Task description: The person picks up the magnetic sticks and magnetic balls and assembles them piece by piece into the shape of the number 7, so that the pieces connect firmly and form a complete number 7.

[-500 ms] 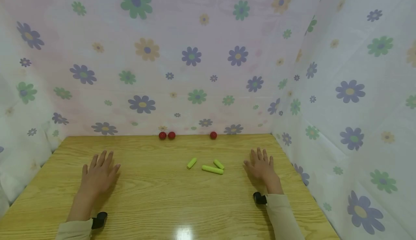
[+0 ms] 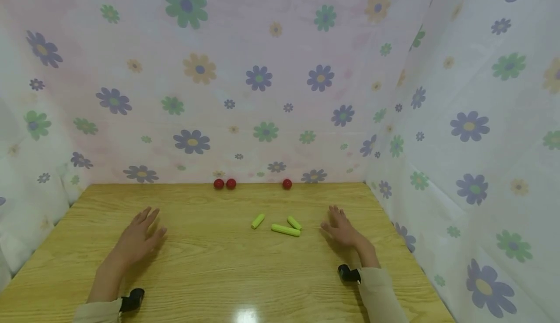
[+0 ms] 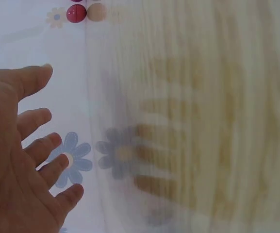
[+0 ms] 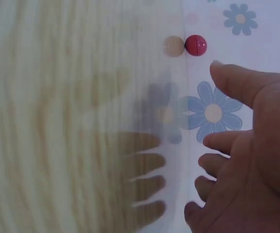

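Observation:
Three green ribbed sticks lie on the wooden table: a short one [image 2: 258, 221], a longer one [image 2: 286, 230], and another short one [image 2: 294, 223] just behind it. My left hand [image 2: 133, 239] is over the left side of the table, fingers extended and thumb apart, holding nothing. On the other side, my right hand [image 2: 342, 229] is to the right of the sticks, its fingers loosely extended and its palm without any object. Both wrist views show the palms, the left hand [image 3: 28, 150] and the right hand [image 4: 251, 150], with their reflections in the glossy tabletop.
Along the table's back edge sit red balls: a pair, left ball [image 2: 218, 184] and right ball [image 2: 231, 183], and a single ball [image 2: 287, 184] farther right. Flower-patterned cloth [image 2: 297, 133] closes off the back and sides of the wooden table [image 2: 210, 274].
Both hands have turned from palms down toward thumbs up, shifting slightly inward. The sticks and balls stay where they were; the head view tilts slightly.

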`<state>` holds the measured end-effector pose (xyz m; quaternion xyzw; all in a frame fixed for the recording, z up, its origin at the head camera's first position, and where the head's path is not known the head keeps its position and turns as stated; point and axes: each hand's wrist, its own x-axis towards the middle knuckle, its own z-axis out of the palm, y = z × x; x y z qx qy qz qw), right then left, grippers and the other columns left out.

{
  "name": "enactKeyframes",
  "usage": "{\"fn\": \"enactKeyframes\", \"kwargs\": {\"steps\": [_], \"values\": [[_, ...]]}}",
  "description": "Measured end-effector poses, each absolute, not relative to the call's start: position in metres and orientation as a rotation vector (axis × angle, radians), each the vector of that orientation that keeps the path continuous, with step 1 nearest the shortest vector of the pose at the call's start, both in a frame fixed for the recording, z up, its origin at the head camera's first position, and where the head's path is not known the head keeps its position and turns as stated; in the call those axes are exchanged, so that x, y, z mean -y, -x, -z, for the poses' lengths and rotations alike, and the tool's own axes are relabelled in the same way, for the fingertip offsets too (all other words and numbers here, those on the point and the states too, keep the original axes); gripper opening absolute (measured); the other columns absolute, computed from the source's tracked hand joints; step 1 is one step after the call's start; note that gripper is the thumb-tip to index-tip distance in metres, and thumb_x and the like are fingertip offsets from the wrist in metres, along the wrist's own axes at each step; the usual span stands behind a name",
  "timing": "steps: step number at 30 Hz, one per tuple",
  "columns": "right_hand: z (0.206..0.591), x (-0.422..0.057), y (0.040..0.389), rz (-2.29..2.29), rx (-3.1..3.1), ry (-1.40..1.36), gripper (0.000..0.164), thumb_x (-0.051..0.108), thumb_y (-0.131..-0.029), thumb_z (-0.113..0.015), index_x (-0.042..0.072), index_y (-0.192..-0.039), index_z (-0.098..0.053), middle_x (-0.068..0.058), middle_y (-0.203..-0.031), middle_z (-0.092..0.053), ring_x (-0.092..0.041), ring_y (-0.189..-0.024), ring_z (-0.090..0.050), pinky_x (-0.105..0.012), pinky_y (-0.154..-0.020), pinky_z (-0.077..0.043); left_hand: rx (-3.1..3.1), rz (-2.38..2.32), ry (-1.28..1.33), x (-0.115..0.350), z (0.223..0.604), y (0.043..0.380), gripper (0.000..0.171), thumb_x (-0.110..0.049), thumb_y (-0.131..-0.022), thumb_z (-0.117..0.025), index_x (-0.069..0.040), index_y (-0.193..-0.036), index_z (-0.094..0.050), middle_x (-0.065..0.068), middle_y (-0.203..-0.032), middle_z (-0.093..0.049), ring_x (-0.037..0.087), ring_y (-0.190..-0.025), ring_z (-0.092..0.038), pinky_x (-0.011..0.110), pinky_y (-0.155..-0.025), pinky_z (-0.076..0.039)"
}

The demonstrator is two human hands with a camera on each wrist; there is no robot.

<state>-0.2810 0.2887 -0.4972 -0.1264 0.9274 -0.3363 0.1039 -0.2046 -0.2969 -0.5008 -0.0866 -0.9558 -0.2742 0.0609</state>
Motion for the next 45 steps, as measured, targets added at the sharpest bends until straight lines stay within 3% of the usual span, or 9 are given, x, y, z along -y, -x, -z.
{"fn": "enactKeyframes", "kwargs": {"steps": [5,11,15,17,19,22,26,35,45], "values": [[0.5,-0.285,0.281,1.242,-2.603,0.353,0.071,0.029,-0.113,-0.045,-0.002,-0.165,-0.008,-0.027,-0.171,-0.006,-0.049,-0.157,-0.006,-0.068,-0.127,-0.013,2.778,0.985,0.298,0.294,0.501,0.205,0.063,-0.022,-0.106,-0.059,0.016,-0.152,-0.036,0.048,-0.152,-0.029,0.07,-0.135,-0.029,0.083,-0.105,-0.031],[0.503,-0.28,0.283,1.55,-2.504,0.353,0.059,0.022,-0.114,-0.043,-0.004,-0.162,-0.022,-0.029,-0.167,-0.023,-0.049,-0.153,-0.025,-0.066,-0.125,-0.024,2.696,1.201,0.207,0.287,0.498,0.202,0.062,-0.023,-0.109,-0.056,0.012,-0.155,-0.033,0.043,-0.152,-0.035,0.064,-0.133,-0.04,0.076,-0.103,-0.043],[0.506,-0.276,0.283,1.707,-2.436,0.313,0.054,0.022,-0.114,-0.044,-0.005,-0.159,-0.032,-0.027,-0.164,-0.032,-0.045,-0.152,-0.031,-0.062,-0.125,-0.028,2.629,1.314,0.2,0.282,0.497,0.201,0.06,-0.019,-0.109,-0.055,0.012,-0.155,-0.033,0.039,-0.147,-0.045,0.057,-0.127,-0.052,0.041,-0.096,-0.062],[0.507,-0.272,0.283,1.787,-2.394,0.281,0.051,0.021,-0.113,-0.045,-0.005,-0.156,-0.037,-0.027,-0.161,-0.037,-0.043,-0.151,-0.035,-0.059,-0.124,-0.033,2.588,1.397,0.198,0.28,0.497,0.201,0.058,-0.018,-0.11,-0.053,0.012,-0.155,-0.033,0.039,-0.145,-0.048,0.032,-0.12,-0.066,0.023,-0.087,-0.061],[0.506,-0.267,0.282,1.866,-2.347,0.247,0.048,0.019,-0.113,-0.045,-0.006,-0.153,-0.041,-0.027,-0.159,-0.039,-0.042,-0.149,-0.037,-0.056,-0.124,-0.035,2.546,1.497,0.196,0.278,0.498,0.203,0.057,-0.016,-0.11,-0.052,0.012,-0.155,-0.032,0.04,-0.144,-0.049,0.007,-0.11,-0.067,0.011,-0.081,-0.055],[0.504,-0.256,0.281,1.967,-2.305,0.16,0.043,0.014,-0.111,-0.046,-0.009,-0.147,-0.047,-0.027,-0.155,-0.045,-0.041,-0.145,-0.044,-0.045,-0.12,-0.044,2.47,1.646,0.194,0.274,0.499,0.206,0.055,-0.013,-0.11,-0.052,0.013,-0.154,-0.032,0.042,-0.142,-0.048,-0.017,-0.1,-0.056,0.014,-0.081,-0.059],[0.499,-0.238,0.277,2.02,-2.299,0.081,0.037,0.008,-0.109,-0.047,-0.012,-0.139,-0.056,-0.029,-0.146,-0.054,-0.039,-0.132,-0.058,-0.032,-0.107,-0.056,2.414,1.774,0.174,0.269,0.501,0.209,0.055,-0.013,-0.11,-0.052,0.014,-0.154,-0.032,0.042,-0.142,-0.047,-0.01,-0.099,-0.064,0.017,-0.083,-0.061],[0.494,-0.202,0.261,1.934,-2.203,0.205,0.039,0.01,-0.108,-0.047,-0.013,-0.139,-0.054,-0.03,-0.14,-0.059,-0.024,-0.11,-0.068,-0.027,-0.095,-0.059,2.37,1.834,0.189,0.255,0.509,0.212,0.05,-0.005,-0.109,-0.052,0.017,-0.15,-0.035,0.045,-0.137,-0.049,-0.008,-0.095,-0.066,0.016,-0.081,-0.06],[0.501,-0.174,0.251,1.813,-2.143,0.384,0.04,0.012,-0.109,-0.047,-0.015,-0.138,-0.055,-0.031,-0.137,-0.061,-0.03,-0.112,-0.07,-0.03,-0.096,-0.06,2.385,1.877,0.17,0.239,0.507,0.211,0.049,-0.005,-0.108,-0.052,0.016,-0.15,-0.037,0.044,-0.138,-0.049,-0.007,-0.096,-0.066,0.016,-0.083,-0.06]]}}
